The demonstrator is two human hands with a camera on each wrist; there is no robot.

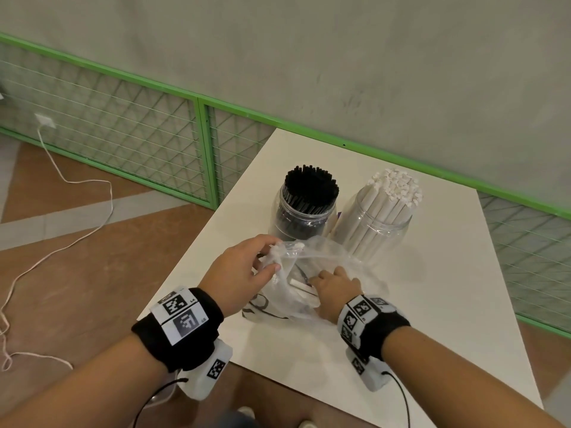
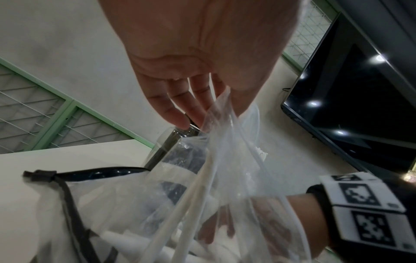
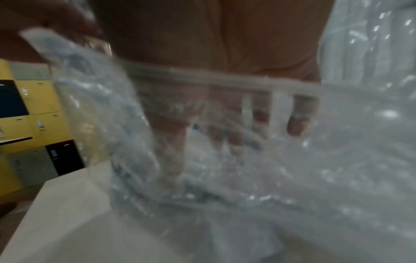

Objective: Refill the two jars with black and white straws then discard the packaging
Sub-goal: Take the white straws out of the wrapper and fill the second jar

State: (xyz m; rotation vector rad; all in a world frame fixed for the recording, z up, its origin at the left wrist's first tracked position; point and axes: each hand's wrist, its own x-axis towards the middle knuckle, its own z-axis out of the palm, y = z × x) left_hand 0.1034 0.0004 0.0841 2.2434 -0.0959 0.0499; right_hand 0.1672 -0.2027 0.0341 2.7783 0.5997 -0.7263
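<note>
Two clear jars stand at the back of the white table (image 1: 448, 304): the left jar (image 1: 304, 211) is packed with black straws, the right jar (image 1: 378, 223) with white straws. In front of them lies a clear plastic bag (image 1: 333, 254) with a few white straws (image 1: 301, 288) left inside. My left hand (image 1: 273, 256) pinches the bag's rim (image 2: 216, 110) and lifts it up. My right hand (image 1: 330, 285) is inside the bag, fingers straight and spread (image 3: 299, 121), reaching down at the white straws (image 2: 126, 238). Whether it touches them is hidden by the blurred plastic.
A black cord or strip (image 2: 67, 195) lies under the bag at the table's near left edge. A green mesh fence (image 1: 204, 143) runs along the wall behind the table, and a white cable (image 1: 92, 230) trails across the floor at left. Yellow lockers (image 3: 38, 113) stand beyond the table.
</note>
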